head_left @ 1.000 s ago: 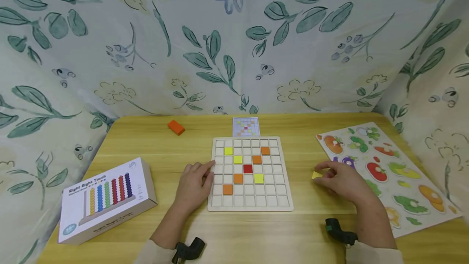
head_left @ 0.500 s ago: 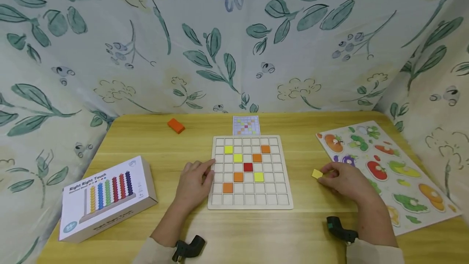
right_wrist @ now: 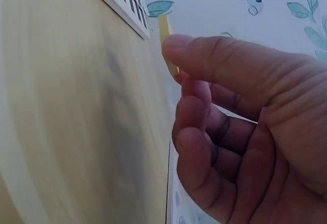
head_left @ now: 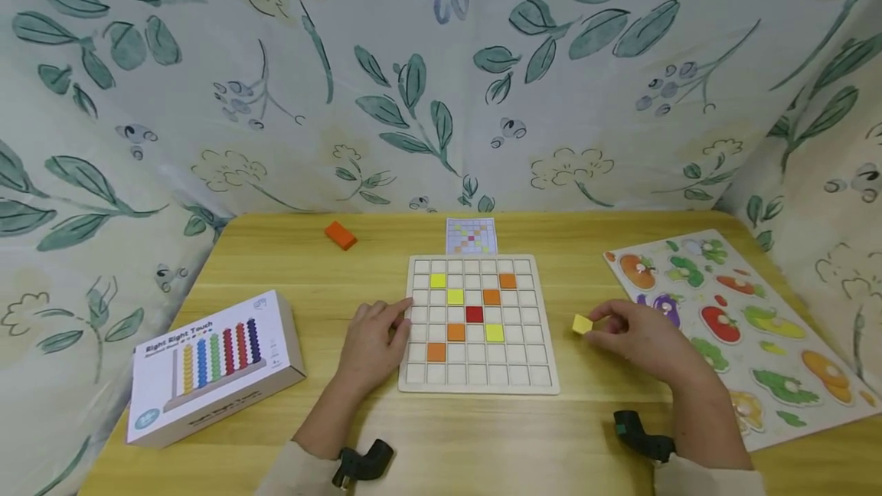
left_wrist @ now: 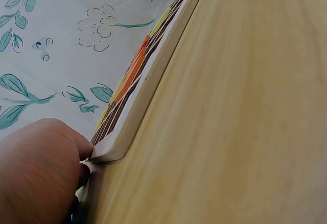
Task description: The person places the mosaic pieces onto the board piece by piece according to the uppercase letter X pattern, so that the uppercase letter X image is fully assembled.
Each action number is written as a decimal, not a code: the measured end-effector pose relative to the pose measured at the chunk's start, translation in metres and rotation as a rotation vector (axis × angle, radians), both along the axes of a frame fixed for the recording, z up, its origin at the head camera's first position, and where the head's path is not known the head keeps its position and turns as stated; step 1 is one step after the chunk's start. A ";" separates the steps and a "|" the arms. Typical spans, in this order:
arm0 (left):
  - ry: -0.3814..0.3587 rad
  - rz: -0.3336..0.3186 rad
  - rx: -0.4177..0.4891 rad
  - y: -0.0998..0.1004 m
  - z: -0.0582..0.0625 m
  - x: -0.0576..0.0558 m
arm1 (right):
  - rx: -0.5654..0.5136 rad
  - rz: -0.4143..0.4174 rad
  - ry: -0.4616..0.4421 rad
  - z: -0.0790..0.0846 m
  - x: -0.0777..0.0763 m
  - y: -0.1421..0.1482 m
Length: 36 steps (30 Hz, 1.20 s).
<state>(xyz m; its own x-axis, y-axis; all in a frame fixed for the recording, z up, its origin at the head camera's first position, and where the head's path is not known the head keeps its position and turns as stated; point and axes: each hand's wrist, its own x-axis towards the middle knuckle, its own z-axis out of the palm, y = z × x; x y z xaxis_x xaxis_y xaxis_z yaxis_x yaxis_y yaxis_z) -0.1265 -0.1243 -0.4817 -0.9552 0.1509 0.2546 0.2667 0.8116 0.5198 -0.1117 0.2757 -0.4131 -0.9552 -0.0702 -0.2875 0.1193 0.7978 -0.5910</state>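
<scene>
A square wooden grid board (head_left: pixel 482 380) lies mid-table, with yellow, orange and red tiles set in a crossing diagonal pattern. At its left edge rests my left hand (head_left: pixel 373 343), index fingertip and thumb touching the side. The left wrist view shows that contact close to a board corner (left_wrist: pixel 110 150). My right hand (head_left: pixel 637 339) pinches a yellow square tile (head_left: pixel 582 324) between thumb and fingers, to the right of the board. Seen from the right wrist, the tile (right_wrist: pixel 166 45) is thin and held edge-on above the table, the other fingers curled beneath.
A small pattern card (head_left: pixel 472 236) touches the board's far edge. An orange block (head_left: pixel 341 236) lies back left. A boxed bead toy (head_left: pixel 213 366) stands at left, a vegetable puzzle board (head_left: pixel 740 358) at right, partly behind the right forearm. Patterned cloth (head_left: pixel 441 98) hangs behind.
My right hand has moved slightly left toward the board with the yellow tile, which now shows more fully at the fingertips. My left hand stays at the board's edge. The head view has shifted slightly.
</scene>
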 end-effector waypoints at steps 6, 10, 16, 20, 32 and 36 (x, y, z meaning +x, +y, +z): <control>0.022 -0.002 -0.010 0.000 -0.001 0.001 | -0.007 0.062 0.040 -0.005 -0.001 -0.019; 0.021 0.001 -0.012 0.001 -0.001 0.001 | 0.003 0.097 0.051 -0.006 -0.001 -0.032; 0.000 0.007 -0.015 0.001 0.000 0.001 | -0.031 0.159 0.036 -0.004 0.001 -0.053; -0.004 0.010 -0.012 0.001 0.001 0.001 | -0.024 0.173 0.000 -0.004 0.002 -0.064; -0.017 0.011 -0.011 0.001 0.000 0.000 | 0.017 0.186 -0.024 -0.008 0.004 -0.084; -0.007 0.011 -0.012 0.001 0.001 0.001 | 0.037 0.172 -0.030 -0.008 0.003 -0.088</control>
<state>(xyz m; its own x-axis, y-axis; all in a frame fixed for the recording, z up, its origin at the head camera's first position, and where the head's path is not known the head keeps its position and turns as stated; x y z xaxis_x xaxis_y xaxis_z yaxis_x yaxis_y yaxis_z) -0.1259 -0.1234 -0.4811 -0.9587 0.1430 0.2457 0.2536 0.8206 0.5121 -0.1091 0.1878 -0.4214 -0.9207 -0.2211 -0.3215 -0.0038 0.8291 -0.5591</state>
